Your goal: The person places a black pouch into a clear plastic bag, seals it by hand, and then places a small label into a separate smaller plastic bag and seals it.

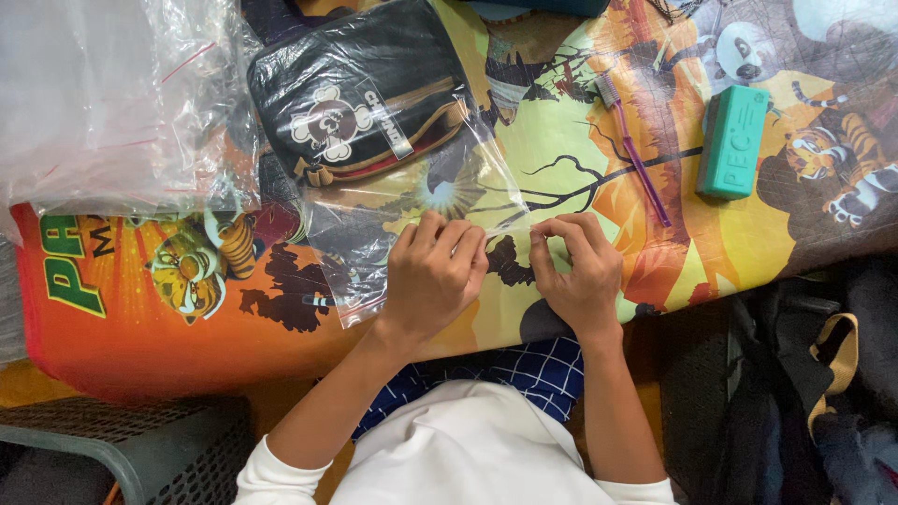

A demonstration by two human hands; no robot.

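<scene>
Pinching the open end of a clear plastic bag (412, 201), the left hand (432, 273) and the right hand (578, 266) sit side by side near the front edge of the cartoon-printed table cover (140, 318), fingers curled and thumbs pressed onto the film. Inside the bag lies a black pouch (360, 98) with a pale skull emblem, fully in, so the packing looks done and the mouth appears not yet closed along its whole width. To the right there is open room before the purple toothbrush (636, 154) and the teal block (734, 140) nearer the far right corner. A heap of clear plastic bags (112, 93) crowds the far left corner.
</scene>
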